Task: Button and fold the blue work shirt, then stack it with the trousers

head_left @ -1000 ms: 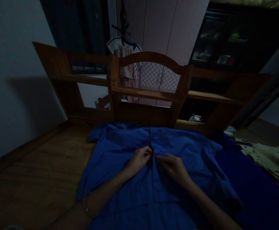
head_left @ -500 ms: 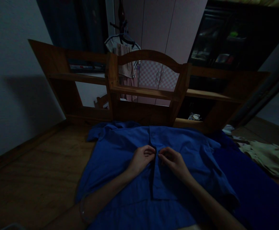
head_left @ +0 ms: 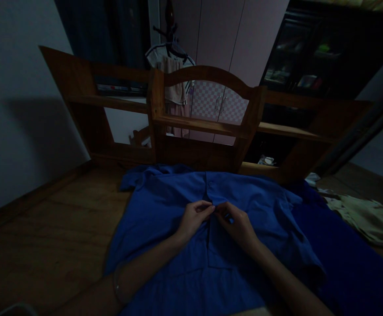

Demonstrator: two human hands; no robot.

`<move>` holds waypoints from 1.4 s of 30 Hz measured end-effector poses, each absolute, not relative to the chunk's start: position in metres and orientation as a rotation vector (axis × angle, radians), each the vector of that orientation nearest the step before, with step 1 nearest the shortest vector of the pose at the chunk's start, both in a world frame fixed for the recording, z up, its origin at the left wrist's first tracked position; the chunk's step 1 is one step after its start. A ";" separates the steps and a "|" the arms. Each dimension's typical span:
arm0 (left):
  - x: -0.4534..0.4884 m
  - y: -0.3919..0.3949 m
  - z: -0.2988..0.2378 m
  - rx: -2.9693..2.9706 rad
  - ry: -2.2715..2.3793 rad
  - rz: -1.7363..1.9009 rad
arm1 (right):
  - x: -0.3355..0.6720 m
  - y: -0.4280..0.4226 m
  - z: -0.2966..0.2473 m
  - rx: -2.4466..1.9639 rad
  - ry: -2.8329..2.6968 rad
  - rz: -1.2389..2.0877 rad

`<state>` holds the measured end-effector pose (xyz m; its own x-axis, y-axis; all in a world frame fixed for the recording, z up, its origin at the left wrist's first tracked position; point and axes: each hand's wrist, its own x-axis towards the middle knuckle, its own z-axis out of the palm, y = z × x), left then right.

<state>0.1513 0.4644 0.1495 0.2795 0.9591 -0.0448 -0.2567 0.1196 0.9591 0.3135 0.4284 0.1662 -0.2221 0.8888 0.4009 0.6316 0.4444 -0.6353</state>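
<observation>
A blue short-sleeved shirt [head_left: 165, 197] lies spread out in front of me, its front placket running down the middle. One button [head_left: 211, 184] shows near the top of the placket. My left hand [head_left: 194, 216] pinches the placket edge with thumb and fingertips. Right beside it, my right hand [head_left: 235, 219] is closed in a pinch on the same edge, and the fingertips of both hands meet. Whatever small part sits between the fingertips is hidden. Lower down, the front edges of the shirt hang slightly apart.
Behind the shirt stands a wooden headboard with shelves [head_left: 204, 127]. A wooden surface [head_left: 53, 237] lies to the left, a dark blue cloth [head_left: 349, 263] to the right. Light-coloured fabric [head_left: 369, 217] lies at the far right. Clothes [head_left: 174, 79] hang on a rack beyond.
My right hand has moved slightly left, so its fingertips now meet those of my left hand at the placket. The lower placket has shifted a little up and left.
</observation>
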 end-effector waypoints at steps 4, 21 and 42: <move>0.152 0.462 0.148 1.012 0.911 1.082 | 0.311 0.426 0.168 -1.279 -1.937 0.410; 0.153 0.464 0.140 0.973 0.941 1.111 | 0.316 0.434 0.162 -1.282 -1.662 0.734; 0.151 0.460 0.149 0.930 0.894 1.081 | 0.315 0.430 0.162 -1.297 -1.702 0.648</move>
